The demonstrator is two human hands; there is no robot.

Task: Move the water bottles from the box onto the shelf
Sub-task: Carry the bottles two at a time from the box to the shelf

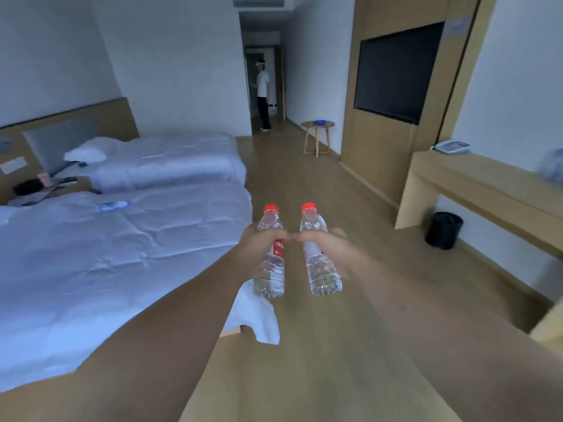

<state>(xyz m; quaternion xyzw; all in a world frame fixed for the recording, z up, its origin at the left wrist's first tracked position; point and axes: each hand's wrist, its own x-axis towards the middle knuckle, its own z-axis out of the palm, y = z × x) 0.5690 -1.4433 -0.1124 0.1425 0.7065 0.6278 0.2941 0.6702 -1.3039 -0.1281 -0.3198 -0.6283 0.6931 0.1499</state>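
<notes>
Both arms reach out in front of me over the wooden floor. My left hand (259,248) grips a clear water bottle (269,269) with a red cap and red label, held upright. Beside it, my right hand (329,245) grips a second clear red-capped bottle (323,269), also upright. The two hands touch at the knuckles. Another bottle (114,205) lies on the near bed. The wooden shelf-like desk (475,184) runs along the right wall. No box is in view.
Two white beds (91,269) fill the left side. A black bin (444,229) stands under the desk, with a phone (451,146) on top. A wall screen (396,74), a small round table (317,124) and a person (263,99) in the doorway lie ahead.
</notes>
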